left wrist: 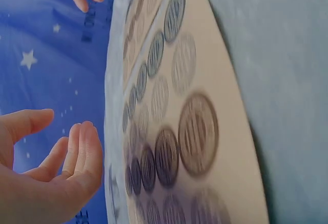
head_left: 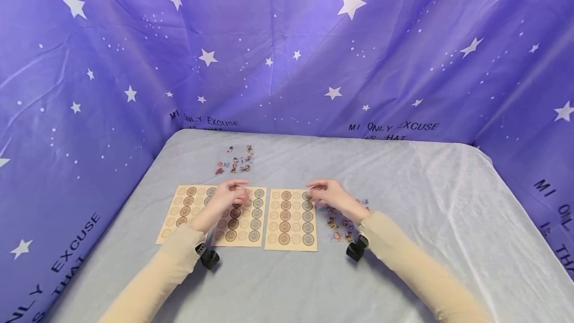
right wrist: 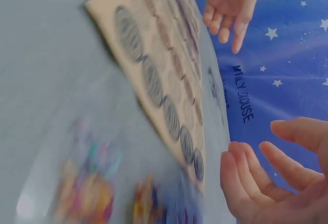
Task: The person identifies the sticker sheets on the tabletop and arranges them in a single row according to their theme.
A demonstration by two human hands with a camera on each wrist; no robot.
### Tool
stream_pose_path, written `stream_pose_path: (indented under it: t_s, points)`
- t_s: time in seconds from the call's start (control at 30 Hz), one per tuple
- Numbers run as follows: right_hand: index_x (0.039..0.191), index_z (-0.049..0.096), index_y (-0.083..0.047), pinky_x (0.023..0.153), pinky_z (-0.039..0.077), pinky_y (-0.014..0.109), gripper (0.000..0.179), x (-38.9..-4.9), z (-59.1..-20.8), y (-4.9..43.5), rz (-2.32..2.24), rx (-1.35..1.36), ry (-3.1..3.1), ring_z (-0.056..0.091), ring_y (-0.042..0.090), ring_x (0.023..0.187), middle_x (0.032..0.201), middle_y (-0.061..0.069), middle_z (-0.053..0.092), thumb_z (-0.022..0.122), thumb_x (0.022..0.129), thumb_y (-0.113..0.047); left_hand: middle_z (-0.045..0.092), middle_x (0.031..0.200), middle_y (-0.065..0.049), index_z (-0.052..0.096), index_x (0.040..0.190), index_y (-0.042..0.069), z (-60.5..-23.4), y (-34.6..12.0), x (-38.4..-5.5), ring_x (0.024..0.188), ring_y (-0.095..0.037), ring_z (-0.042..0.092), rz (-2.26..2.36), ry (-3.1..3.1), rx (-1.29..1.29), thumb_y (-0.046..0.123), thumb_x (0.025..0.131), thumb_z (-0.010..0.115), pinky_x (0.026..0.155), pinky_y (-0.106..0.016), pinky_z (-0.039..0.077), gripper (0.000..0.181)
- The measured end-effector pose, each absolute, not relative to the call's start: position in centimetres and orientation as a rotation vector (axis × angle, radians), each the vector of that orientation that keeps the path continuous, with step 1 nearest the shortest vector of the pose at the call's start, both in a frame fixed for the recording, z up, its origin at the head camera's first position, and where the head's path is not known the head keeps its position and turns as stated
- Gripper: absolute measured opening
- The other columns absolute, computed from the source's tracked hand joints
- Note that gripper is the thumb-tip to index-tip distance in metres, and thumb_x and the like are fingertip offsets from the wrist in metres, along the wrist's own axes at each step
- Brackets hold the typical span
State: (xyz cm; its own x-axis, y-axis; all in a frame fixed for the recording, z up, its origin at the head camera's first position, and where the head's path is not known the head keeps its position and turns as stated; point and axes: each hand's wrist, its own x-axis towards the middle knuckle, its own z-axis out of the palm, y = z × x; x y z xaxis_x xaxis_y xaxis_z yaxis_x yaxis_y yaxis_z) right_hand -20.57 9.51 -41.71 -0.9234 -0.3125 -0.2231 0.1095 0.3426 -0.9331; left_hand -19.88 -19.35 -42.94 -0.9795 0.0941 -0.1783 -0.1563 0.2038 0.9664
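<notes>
Three cream sheets printed with columns of round stickers lie side by side: a left sheet [head_left: 172,213], a middle sheet [head_left: 244,231] and a right sheet [head_left: 296,221]. Over the middle sheet hovers my left hand [head_left: 227,198], fingers loosely bent and holding nothing; its thumb and fingers are apart in the left wrist view. My right hand [head_left: 334,198] hangs above the right sheet's right edge, also holding nothing, with relaxed fingers in the right wrist view. Partly under the right hand and forearm lies a clear sheet of colourful figure stickers [head_left: 334,223].
Another clear sheet with small figure stickers [head_left: 235,161] lies farther back, behind the middle cream sheet. A grey cloth [head_left: 426,213] covers the table. Purple star-printed curtains [head_left: 278,39] stand at the back and both sides. Each wrist wears a dark strapped camera [head_left: 357,248].
</notes>
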Motion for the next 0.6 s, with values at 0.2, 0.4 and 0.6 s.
stream_pose_path:
  t_s: [0.2, 0.4, 0.6]
  points:
    - [0.119, 0.051, 0.005, 0.074, 0.052, 0.035, 0.038, -21.6, -42.2, 7.1, -1.690, -0.176, 2.128, 0.060, 0.030, 0.085, 0.100, 0.026, 0.059, 0.053, 0.083, -0.005, 0.059, 0.097, -0.021, 0.043, 0.122, -0.010, -42.7, -21.8, -20.0, 0.071, -0.012, 0.061, 1.863, 2.308, -0.121, 0.004, 0.084, 0.051, 0.071, -0.027, 0.052, 0.042]
    - [0.120, 0.050, 0.006, 0.074, 0.052, 0.035, 0.040, -22.3, -42.6, 5.1, -1.766, -0.097, 2.059, 0.061, 0.023, 0.079, 0.098, 0.023, 0.059, 0.052, 0.080, -0.003, 0.061, 0.084, -0.005, 0.040, 0.124, -0.012, -43.3, -23.8, -20.9, 0.069, -0.008, 0.060, 1.928, 2.274, -0.135, 0.004, 0.085, 0.049, 0.067, -0.022, 0.052, 0.043]
    - [0.120, 0.051, 0.003, 0.075, 0.052, 0.033, 0.039, -22.9, -42.8, 3.0, -1.823, -0.022, 1.963, 0.062, 0.020, 0.076, 0.098, 0.023, 0.060, 0.056, 0.082, -0.005, 0.059, 0.076, 0.002, 0.036, 0.125, -0.015, -43.2, -24.7, -21.5, 0.063, -0.005, 0.059, 1.999, 2.239, -0.219, 0.001, 0.086, 0.046, 0.064, -0.020, 0.051, 0.043]
